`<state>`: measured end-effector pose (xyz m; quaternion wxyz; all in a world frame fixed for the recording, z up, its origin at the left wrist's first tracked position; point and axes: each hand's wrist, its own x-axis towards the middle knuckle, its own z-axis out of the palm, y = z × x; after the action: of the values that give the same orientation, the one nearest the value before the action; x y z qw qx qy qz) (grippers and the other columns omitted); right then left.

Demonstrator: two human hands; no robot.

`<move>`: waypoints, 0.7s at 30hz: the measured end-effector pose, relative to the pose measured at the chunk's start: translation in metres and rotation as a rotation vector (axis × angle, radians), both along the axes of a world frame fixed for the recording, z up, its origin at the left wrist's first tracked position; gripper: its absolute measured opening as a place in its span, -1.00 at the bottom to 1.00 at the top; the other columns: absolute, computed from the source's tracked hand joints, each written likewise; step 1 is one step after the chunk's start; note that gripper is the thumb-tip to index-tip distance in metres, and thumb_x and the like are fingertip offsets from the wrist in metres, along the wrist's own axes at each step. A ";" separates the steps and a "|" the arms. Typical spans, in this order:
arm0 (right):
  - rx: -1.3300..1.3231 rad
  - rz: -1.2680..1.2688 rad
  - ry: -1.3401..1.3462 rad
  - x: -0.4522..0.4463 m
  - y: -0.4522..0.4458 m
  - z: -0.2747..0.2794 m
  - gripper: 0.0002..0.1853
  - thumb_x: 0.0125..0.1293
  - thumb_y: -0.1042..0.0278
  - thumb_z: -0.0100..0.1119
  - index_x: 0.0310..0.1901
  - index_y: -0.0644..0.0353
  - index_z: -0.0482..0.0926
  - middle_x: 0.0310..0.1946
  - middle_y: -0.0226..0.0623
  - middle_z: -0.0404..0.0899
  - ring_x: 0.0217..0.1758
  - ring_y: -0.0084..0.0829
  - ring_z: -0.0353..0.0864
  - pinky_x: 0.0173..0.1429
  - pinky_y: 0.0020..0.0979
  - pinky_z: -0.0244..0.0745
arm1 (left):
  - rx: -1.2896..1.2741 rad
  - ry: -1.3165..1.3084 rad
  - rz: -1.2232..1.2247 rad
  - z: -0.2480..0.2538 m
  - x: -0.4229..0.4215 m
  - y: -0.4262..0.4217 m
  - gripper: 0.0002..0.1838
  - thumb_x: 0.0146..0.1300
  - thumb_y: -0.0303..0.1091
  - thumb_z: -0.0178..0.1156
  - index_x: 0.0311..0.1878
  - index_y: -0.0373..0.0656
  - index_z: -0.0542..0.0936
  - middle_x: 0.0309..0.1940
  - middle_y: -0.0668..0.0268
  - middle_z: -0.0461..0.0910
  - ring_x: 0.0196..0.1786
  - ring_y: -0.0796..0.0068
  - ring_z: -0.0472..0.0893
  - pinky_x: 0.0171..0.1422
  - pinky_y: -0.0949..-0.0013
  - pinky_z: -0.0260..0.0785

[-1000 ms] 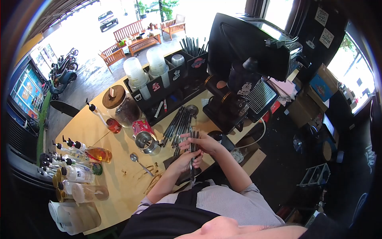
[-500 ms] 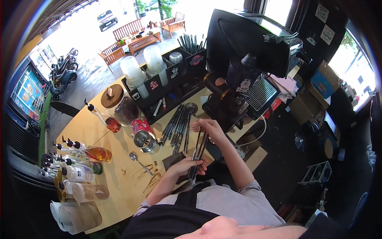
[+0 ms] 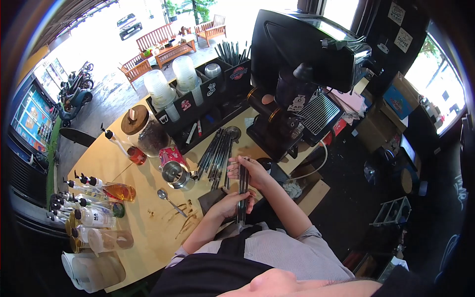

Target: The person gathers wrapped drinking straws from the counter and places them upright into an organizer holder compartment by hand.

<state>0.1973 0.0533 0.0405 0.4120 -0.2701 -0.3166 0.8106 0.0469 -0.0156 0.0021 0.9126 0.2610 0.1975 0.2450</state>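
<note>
Stretching off to the right of the metal cup (image 3: 174, 173), dark floor (image 3: 341, 198) borders the wooden table (image 3: 143, 183) beneath it. Right of the cup, loose straws (image 3: 216, 157) lie piled; nearer the body, the straw bundle (image 3: 242, 185) points lengthwise away from the torso. Right hand (image 3: 252, 173) and left hand (image 3: 232, 204) curl their fingers closed around it, far and near.

The right hand (image 3: 251, 172) is farther from the torso (image 3: 277, 250) than the left hand (image 3: 230, 204), both with fingers curled. The forearms (image 3: 284, 205) angle inward.
</note>
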 end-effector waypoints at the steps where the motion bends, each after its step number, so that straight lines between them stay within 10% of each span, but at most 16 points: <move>1: 0.001 -0.002 -0.001 0.001 -0.001 0.002 -0.57 0.49 0.13 -0.21 0.14 0.32 0.38 -0.13 -0.14 0.59 -0.10 -0.24 0.63 0.09 -0.20 0.53 | 0.001 -0.001 -0.002 -0.002 0.000 0.000 -0.69 0.42 -0.23 -0.02 0.06 -0.25 0.42 -0.36 0.24 0.55 -0.35 0.43 0.59 -0.25 0.37 0.51; 13: 0.282 -0.120 -0.324 0.017 0.004 0.008 -0.45 0.51 0.08 -0.28 -0.06 0.50 0.55 -0.13 -0.04 0.63 -0.05 -0.29 0.63 0.12 -0.35 0.47 | 0.027 0.060 -0.069 0.009 0.004 0.000 -0.72 0.42 -0.28 -0.03 0.06 -0.24 0.43 -0.33 0.23 0.56 -0.37 0.41 0.57 -0.33 0.41 0.45; 21: 0.061 -0.112 0.066 0.010 -0.007 0.023 -0.58 0.48 0.17 -0.17 0.11 0.35 0.46 -0.09 -0.03 0.61 -0.04 -0.30 0.62 0.11 -0.34 0.47 | -0.153 -0.055 -0.108 0.006 -0.001 0.006 -0.72 0.47 -0.20 -0.10 0.00 -0.19 0.45 -0.76 0.56 0.06 -0.74 0.77 0.04 -0.65 0.62 -0.14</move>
<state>0.2071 0.0466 0.0632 0.4749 -0.2480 -0.3119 0.7847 0.0463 -0.0092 0.0084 0.9469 0.1940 0.1759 0.1866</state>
